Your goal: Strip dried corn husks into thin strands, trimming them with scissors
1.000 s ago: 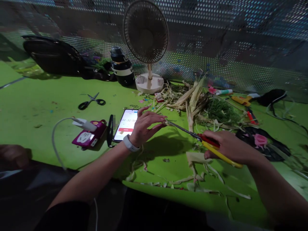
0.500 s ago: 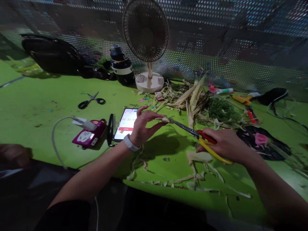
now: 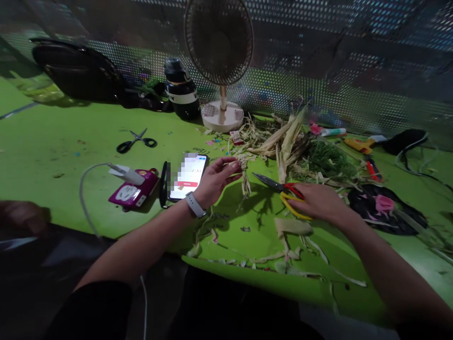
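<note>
My left hand (image 3: 216, 178), with a white watch on the wrist, pinches a small twisted bundle of dried corn husk (image 3: 244, 179) that dangles from its fingertips above the green table (image 3: 71, 156). To its right, my right hand (image 3: 318, 200) grips the red and yellow handles of a pair of scissors (image 3: 279, 188). Their dark blades are together and point left, low over the table and clear of the husk bundle. Cut husk strips (image 3: 290, 236) lie on the table below both hands.
A lit phone (image 3: 187, 177) and a magenta power bank with a white cable (image 3: 132, 191) lie left of my left hand. Black scissors (image 3: 136, 140), a dark bottle (image 3: 182, 92), a fan (image 3: 221, 61), a husk pile (image 3: 283, 139) and a black bag (image 3: 78, 71) sit farther back.
The scissors have pulled away from the husk bundle, back to the right and down toward the table. My left hand has turned, so the bundle now hangs from its fingers.
</note>
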A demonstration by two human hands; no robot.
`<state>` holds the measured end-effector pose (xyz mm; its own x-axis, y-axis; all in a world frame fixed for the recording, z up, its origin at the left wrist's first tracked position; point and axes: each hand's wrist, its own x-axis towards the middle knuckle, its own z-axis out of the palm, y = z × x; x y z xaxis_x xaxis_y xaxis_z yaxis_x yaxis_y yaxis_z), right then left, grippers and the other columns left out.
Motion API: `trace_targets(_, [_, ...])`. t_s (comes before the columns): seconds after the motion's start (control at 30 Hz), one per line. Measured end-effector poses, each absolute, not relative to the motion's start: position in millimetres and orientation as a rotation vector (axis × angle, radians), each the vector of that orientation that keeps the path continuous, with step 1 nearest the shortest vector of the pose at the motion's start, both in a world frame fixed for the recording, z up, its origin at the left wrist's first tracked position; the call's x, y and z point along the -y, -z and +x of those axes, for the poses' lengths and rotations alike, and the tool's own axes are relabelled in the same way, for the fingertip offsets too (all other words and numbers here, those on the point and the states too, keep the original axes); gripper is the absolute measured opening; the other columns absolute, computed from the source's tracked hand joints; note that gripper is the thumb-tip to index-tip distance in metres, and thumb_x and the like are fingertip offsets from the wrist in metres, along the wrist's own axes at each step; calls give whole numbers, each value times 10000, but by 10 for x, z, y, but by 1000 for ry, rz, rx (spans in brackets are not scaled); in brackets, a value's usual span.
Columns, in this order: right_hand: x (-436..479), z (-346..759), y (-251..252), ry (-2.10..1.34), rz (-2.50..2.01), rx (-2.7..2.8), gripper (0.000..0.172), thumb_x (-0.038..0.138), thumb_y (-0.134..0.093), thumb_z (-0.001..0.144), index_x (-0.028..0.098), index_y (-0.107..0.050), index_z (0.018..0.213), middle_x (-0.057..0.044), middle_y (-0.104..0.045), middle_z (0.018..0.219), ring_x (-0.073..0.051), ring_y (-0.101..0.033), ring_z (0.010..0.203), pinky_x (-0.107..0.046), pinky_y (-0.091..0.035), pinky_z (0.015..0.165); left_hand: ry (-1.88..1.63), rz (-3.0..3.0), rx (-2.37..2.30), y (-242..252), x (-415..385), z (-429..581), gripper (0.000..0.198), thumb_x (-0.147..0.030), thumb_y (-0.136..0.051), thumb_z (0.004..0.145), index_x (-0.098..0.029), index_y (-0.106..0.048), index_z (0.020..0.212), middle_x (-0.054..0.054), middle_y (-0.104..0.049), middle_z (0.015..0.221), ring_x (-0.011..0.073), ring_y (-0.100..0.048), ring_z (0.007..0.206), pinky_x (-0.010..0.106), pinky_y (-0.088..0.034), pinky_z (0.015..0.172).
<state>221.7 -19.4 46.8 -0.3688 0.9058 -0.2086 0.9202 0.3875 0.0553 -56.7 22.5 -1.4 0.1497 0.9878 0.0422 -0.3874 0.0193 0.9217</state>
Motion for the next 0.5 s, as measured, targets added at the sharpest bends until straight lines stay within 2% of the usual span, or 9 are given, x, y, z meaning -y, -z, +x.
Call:
trace_targets(0.07, [213,2244,-500,145,1606,-2538,462,508,-385,926,188,-647,1130,-128,-697,1097,-251,-661,876,-282,-392,593,-1201,916,-783,-9,-205,-561,276,-322,-799,699,-199,-660,904,8,-728,872,115,-690,751,270,-590,680])
trace_targets(0.17, [222,2195,-611,286,1728,-2659,424,477,-406,926,177,-677,1053,-113,-699,1022,-226,-645,844,-294,-420,636,-1146,852,-753,-36,-169,-532,268,-290,-815,676,-199,-675,885,-17,-701,828,84,-654,695,218,-558,608])
trace_targets(0.23, [190,2067,-650,643,1838,-2673,431,517,-439,908,168,-683,969,-83,-701,882,-190,-628,737,-288,-429,627,-1121,837,-723,-36,-143,-493,274,-285,-828,654,-198,-687,873,-24,-696,821,78,-645,703,211,-547,627])
trace_targets(0.3, [130,1869,-618,1189,1867,-2545,467,580,-475,875,158,-671,915,-53,-681,774,-165,-608,657,-279,-438,602,-1127,859,-698,-24,-114,-446,288,-277,-841,635,-192,-695,868,-22,-702,819,77,-648,741,216,-540,709])
trace_targets(0.33, [94,1755,-575,1448,1845,-2469,474,598,-511,847,154,-663,914,-49,-681,781,-160,-610,660,-279,-453,614,-1139,875,-692,-18,-98,-424,293,-270,-844,629,-186,-697,868,-19,-706,824,78,-649,764,219,-531,755])
trace_targets(0.4, [25,1530,-457,1731,1765,-2461,446,575,-646,755,150,-669,886,-39,-672,815,-152,-593,703,-278,-457,648,-1162,906,-690,-15,-70,-398,291,-259,-840,634,-172,-701,873,-8,-713,846,82,-646,805,223,-506,816])
trace_targets(0.5, [-42,1295,-293,2066,1768,-2503,437,530,-721,683,141,-674,876,-13,-639,776,-136,-547,697,-277,-445,669,-1161,912,-698,-48,-54,-413,256,-254,-814,658,-153,-694,860,10,-711,869,101,-640,828,238,-492,818])
